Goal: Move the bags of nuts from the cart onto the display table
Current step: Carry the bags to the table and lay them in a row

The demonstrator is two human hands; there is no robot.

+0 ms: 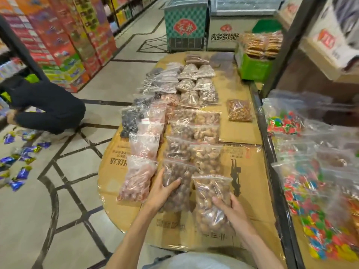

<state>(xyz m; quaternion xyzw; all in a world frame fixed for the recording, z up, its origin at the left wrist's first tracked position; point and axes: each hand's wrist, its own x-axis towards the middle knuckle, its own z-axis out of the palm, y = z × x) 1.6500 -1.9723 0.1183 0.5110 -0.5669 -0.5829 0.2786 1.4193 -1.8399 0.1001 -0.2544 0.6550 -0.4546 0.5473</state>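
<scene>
Gripping 2 nut bags [175, 188], 1 per hand [162, 193].

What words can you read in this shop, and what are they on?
"肉多多烤肠": white chest freezer, last character cut off.
Red fan-shaped logo on green patterned freezer: blurred.
Upside-down print on brown cardboard table cover: blurred.
Stacked colourful drink cartons: too small.

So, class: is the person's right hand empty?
No: the right hand grips a clear zip bag of light-brown nuts lying on the cardboard-covered table.
</scene>
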